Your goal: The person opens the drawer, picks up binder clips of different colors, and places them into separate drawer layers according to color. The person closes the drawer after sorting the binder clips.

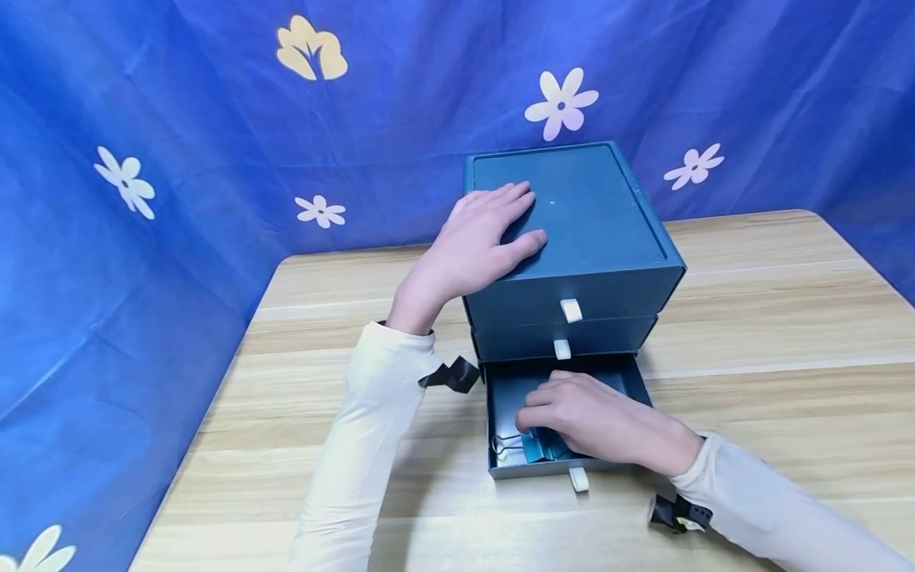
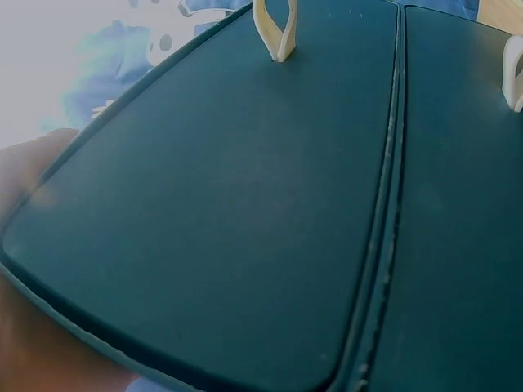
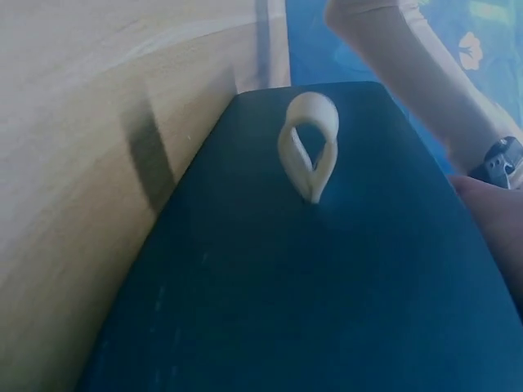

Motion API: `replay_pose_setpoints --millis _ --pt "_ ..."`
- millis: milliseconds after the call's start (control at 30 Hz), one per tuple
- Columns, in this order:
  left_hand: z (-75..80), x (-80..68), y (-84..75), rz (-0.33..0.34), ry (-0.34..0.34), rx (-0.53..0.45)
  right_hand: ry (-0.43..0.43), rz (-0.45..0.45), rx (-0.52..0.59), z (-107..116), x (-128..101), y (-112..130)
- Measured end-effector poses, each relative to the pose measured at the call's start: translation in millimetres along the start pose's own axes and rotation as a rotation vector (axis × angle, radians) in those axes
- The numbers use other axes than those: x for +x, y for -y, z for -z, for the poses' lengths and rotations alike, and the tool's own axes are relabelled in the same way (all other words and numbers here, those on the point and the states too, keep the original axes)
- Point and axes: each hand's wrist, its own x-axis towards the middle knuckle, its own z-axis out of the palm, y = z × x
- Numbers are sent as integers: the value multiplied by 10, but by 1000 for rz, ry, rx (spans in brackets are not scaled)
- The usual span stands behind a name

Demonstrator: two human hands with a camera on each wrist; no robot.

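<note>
A dark teal drawer box point(image 1: 586, 214) with three drawers stands on the table. My left hand point(image 1: 479, 238) rests on its top at the left side, fingers straight and thumb spread. The bottom drawer point(image 1: 503, 397) is pulled out. Inside it, near the front, lies a blue binder clip point(image 1: 536, 446) with wire handles pointing left. My right hand point(image 1: 582, 417) reaches into the drawer from the right, fingers bent down over the clip. Its fingertips and thumb are hidden, so a grip on the clip cannot be seen. The drawer front point(image 3: 302, 269) fills the right wrist view.
White pull loops hang on the top drawer point(image 1: 571, 310), the middle drawer point(image 1: 562, 349) and the bottom drawer point(image 1: 579, 479). A light wooden table point(image 1: 300, 413) carries the box. A blue flowered curtain point(image 1: 400, 103) hangs behind and to the left.
</note>
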Motion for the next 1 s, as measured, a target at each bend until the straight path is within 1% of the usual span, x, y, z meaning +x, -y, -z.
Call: replay_pose_setpoints --millis 133,300,600,800,1000 --pt "-3 5 -7 -6 -1 -1 11 -32 17 36 -45 -5" --pt "-1 7 -5 -1 -2 -1 18 -51 23 62 -80 -14" --pt "-5 6 -3 3 -2 -5 90 -131 96 43 -51 -13" --pt "-5 13 -2 0 -6 -6 98 -141 101 35 -20 3" --pt "2 10 -8 -4 -7 -5 80 -129 103 15 -4 11"
